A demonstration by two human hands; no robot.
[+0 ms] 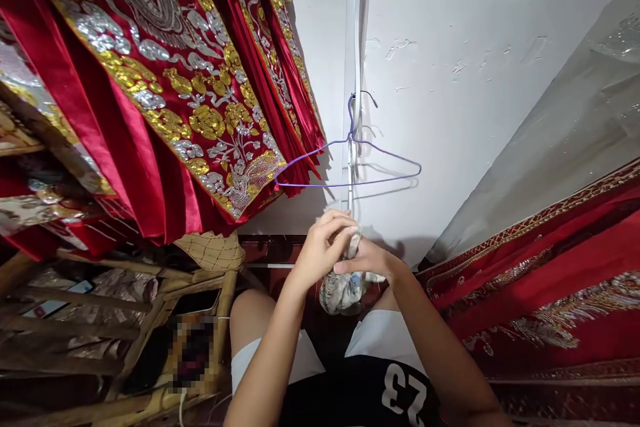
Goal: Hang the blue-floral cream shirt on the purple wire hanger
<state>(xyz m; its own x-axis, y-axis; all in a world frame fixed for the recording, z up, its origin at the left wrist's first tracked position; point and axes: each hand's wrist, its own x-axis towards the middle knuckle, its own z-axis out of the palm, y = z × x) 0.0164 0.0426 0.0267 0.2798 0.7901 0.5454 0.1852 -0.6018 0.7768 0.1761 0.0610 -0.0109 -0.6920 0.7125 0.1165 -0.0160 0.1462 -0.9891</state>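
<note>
In the head view, a crumpled pale bundle [343, 292] hangs between my knees. It looks like cloth with greyish and bluish patches, but its exact kind is unclear. My left hand [324, 247] is curled at the bundle's top from the left, fingers bent together. From the other side, my right hand [371, 259] closes on the same bundle, its thumb lying across the front. Both hands nearly touch, and their fingertips are partly hidden. Beyond them, a purple wire hanger [350, 184] hangs by a white pipe or cord [358, 47].
Red cloths with gold and silver sequins [207, 120] hang at the left. More red embroidered fabric [575, 307] lies at the right, near clear plastic sheeting [545, 120]. A bamboo rack [227, 293] bearing a phone [197, 302] stands beside my left leg. A white wall [440, 33] rises ahead.
</note>
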